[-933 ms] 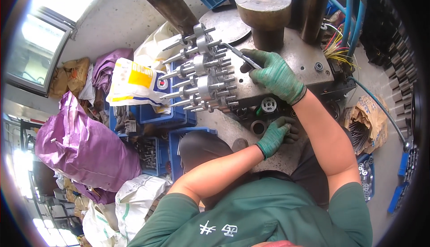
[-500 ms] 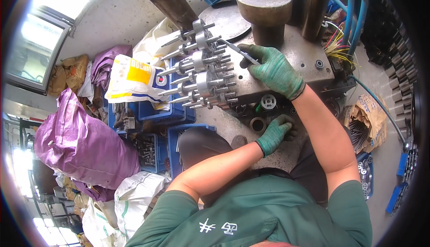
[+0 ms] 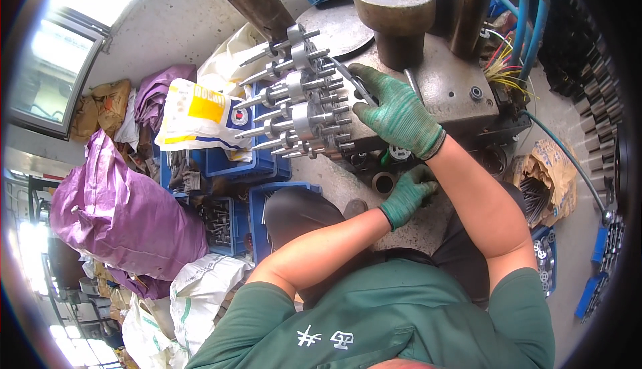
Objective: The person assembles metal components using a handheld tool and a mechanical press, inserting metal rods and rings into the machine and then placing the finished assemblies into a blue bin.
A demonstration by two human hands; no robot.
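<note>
My right hand [image 3: 401, 111], in a green knitted glove, is closed on slim metal tongs [image 3: 354, 80] above the machine bed. Their tip reaches a cluster of grey metal shafts with round discs [image 3: 304, 95], beside the bed's left edge. Lower down, my gloved left hand [image 3: 406, 198] has its fingers curled next to a dark-centred ring [image 3: 384, 183]; whatever it grips is hidden. A spoked metal wheel [image 3: 400, 152] shows between my hands. On the bed, a short metal rod [image 3: 413, 85] lies beyond my right hand.
A heavy round metal post [image 3: 394, 8] rises from the bed [image 3: 445, 78]. Blue bins [image 3: 257, 212], a white-yellow bag [image 3: 200, 118] and a purple sack [image 3: 127, 208] stand left. To the right are loose coloured wires [image 3: 505, 71], blue hoses [image 3: 535, 28] and a torn paper sack of rods [image 3: 552, 182].
My right hand has shifted slightly left and down, and the tongs have turned steeper. The metal rod on the bed has come into view. My left hand has barely moved.
</note>
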